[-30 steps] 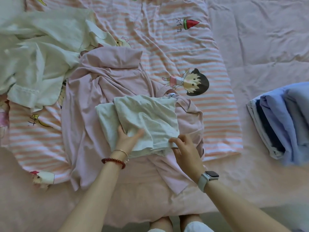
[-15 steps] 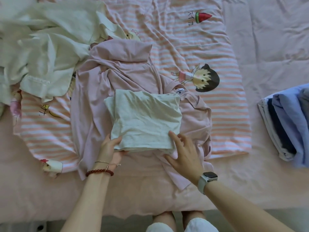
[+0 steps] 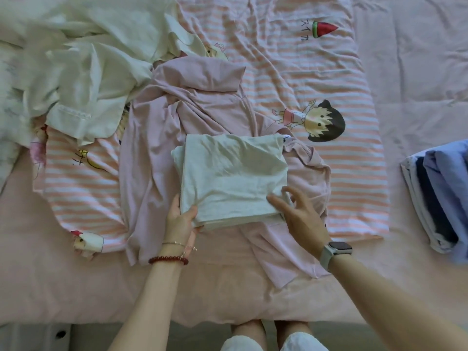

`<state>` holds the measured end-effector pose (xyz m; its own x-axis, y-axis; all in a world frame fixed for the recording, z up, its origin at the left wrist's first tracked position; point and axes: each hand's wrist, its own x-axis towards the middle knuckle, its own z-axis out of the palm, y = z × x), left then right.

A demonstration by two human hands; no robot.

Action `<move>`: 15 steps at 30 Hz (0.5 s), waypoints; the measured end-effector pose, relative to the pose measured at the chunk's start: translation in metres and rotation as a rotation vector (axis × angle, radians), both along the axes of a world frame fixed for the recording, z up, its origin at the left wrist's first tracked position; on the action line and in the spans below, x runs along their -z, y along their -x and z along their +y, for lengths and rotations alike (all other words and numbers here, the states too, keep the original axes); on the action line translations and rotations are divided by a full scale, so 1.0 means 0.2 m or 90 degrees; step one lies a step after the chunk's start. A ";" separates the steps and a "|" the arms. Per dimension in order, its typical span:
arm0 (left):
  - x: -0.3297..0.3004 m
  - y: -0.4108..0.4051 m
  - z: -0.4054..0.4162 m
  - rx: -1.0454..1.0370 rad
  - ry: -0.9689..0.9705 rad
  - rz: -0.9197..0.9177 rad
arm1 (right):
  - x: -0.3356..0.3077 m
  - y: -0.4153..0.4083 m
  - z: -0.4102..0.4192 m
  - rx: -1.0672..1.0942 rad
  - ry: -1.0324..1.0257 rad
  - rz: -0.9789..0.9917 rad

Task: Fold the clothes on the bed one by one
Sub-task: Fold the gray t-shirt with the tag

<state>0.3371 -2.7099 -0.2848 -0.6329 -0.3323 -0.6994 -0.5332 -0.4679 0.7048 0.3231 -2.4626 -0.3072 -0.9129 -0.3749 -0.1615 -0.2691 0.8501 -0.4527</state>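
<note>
Nearest us, the left hand (image 3: 181, 221) grips the near left corner of the folded pale green cotton garment (image 3: 231, 177), thumb on top and fingers beneath. The right hand (image 3: 301, 214) hovers over the near right corner, fingers spread and released, holding nothing. We judge this garment folded and ready to be lifted away. It lies on the crumpled pink jersey garment (image 3: 192, 112), not yet folded, on the pink bed (image 3: 417, 72). To the right, well apart, sits the stack of folded blue and navy clothes (image 3: 440, 196), evidently finished. Farther left, the loose heap of cream shirts (image 3: 83, 72) remains unfolded. We judge the task roughly half done.
</note>
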 end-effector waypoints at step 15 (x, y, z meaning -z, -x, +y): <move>0.12 0.04 0.00 0.206 0.360 -0.037 | -0.03 0.28 -0.24 -0.004 -0.038 0.108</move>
